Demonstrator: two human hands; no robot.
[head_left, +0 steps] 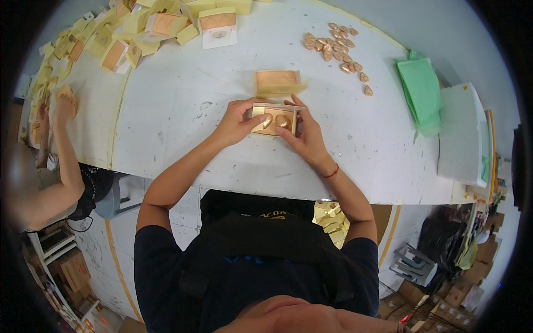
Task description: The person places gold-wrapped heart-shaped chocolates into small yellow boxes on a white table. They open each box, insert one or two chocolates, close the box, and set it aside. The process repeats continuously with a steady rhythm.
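Observation:
Between my hands, on the white table, is a small pale-yellow box [258,127] with a peach-coloured inside. Two shiny gold heart-shaped pieces [283,121] sit in it side by side. My left hand [237,123] grips the box's left end, its thumb on the left heart. At the right end my right hand [307,140] holds the box, with its thumb by the lower edge of the right heart. The right index finger reaches up past the box's far edge. Just beyond lies another open yellow box [277,78], its lid flap towards me.
Loose gold hearts [327,47] are scattered at the far right. Many yellow boxes [136,25] are heaped at the far left. A green sheet [419,94] leans by a white foam box [463,133] on the right. A co-worker's hand [65,105] is at work on the left.

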